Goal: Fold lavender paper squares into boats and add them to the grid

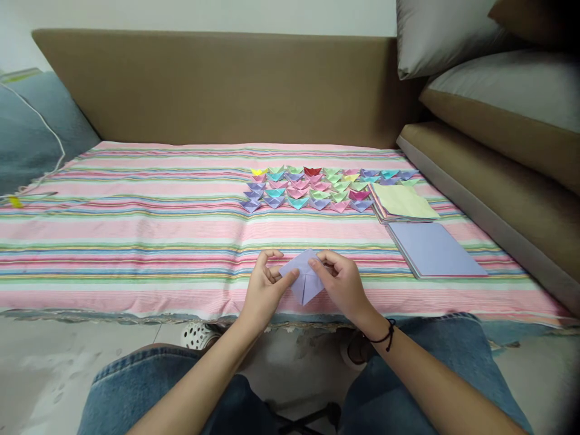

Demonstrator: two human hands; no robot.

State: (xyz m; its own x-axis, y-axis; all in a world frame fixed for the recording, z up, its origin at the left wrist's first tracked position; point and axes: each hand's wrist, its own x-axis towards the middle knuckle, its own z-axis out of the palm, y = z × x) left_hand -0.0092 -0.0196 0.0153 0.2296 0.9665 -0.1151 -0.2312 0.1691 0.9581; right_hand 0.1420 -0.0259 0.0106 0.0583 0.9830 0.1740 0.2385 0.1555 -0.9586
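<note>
My left hand (265,284) and my right hand (341,280) both pinch a partly folded lilac paper (304,279) just above the near edge of the striped cloth (136,241). The left fingers grip its left corner, the right fingers its upper right edge. Further back lie rows of several small folded paper boats (317,188) in many colours. To the right of them sits a stack of square sheets with a pale yellow top (403,202), and nearer me a second stack with a lilac top (432,249).
A brown padded backboard (217,84) runs behind the cloth. Grey and brown cushions (498,90) pile up at the right. A white cable (49,136) and a grey-blue blanket lie at the left. My jeans-clad knees (149,380) and slippers show below.
</note>
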